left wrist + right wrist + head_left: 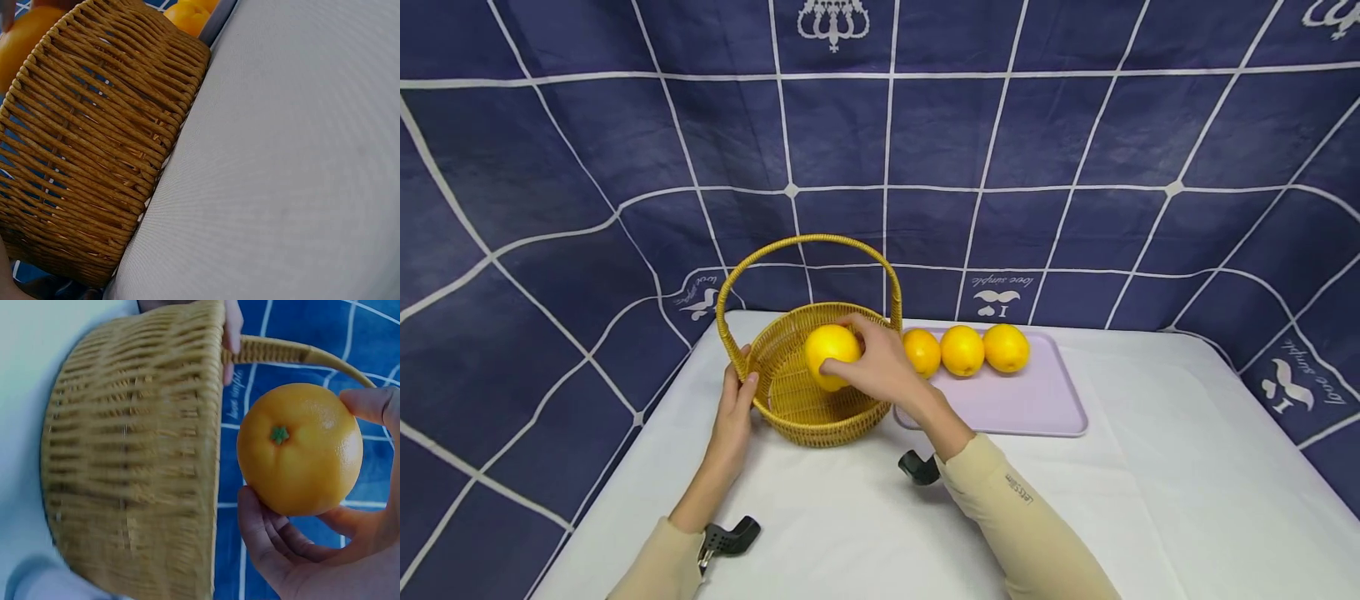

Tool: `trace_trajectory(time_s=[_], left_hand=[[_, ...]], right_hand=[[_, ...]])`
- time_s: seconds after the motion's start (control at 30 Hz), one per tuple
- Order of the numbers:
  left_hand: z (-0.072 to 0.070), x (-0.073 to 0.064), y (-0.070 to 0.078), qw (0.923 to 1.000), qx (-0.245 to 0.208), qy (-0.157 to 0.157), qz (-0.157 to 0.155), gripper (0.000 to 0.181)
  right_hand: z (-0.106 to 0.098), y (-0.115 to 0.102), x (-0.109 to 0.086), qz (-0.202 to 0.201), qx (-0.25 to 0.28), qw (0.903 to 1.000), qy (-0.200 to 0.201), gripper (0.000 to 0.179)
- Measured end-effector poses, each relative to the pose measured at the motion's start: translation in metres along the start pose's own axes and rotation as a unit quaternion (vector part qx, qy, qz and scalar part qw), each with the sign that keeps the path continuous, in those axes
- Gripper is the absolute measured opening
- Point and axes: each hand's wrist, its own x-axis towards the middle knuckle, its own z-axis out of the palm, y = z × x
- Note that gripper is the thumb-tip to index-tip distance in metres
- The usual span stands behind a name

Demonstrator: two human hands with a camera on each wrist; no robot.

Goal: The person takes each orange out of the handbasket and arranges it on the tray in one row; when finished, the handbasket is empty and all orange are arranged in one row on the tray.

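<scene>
My right hand [880,362] holds an orange [831,354] between thumb and fingers, over the opening of a round wicker basket [790,404]. In the right wrist view the orange [300,450] shows a green stem mark and hangs just above the rim. With my left hand [735,404] I grip the basket's left side at the foot of its tall arched handle [808,239], thumb over the rim. Three more oranges [962,351] sit in a row on a pale purple tray [1000,408] right of the basket.
A white cloth [850,533] covers the table. Behind it hangs a dark blue curtain [940,142] with white grid lines, which also runs along both sides. Black wrist camera mounts [737,536] stick out from both sleeves. The tray's left end lies close beside the basket.
</scene>
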Motion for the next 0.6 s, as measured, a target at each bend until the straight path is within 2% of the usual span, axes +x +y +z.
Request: trace_trajectory(time_s=[0.27,0.6], left_hand=[[-0.003,0.000,0.000,0.9999,-0.010,-0.001,0.005,0.059],[-0.001,0.002,-0.002,0.9999,-0.008,-0.008,0.003,0.061]], right_hand=[[-0.040,0.017,-0.018,0.023,0.002,0.9994,0.027,0.062],[-0.101,0.055,-0.046,0.076,-0.027,0.9938,0.077,0.061]])
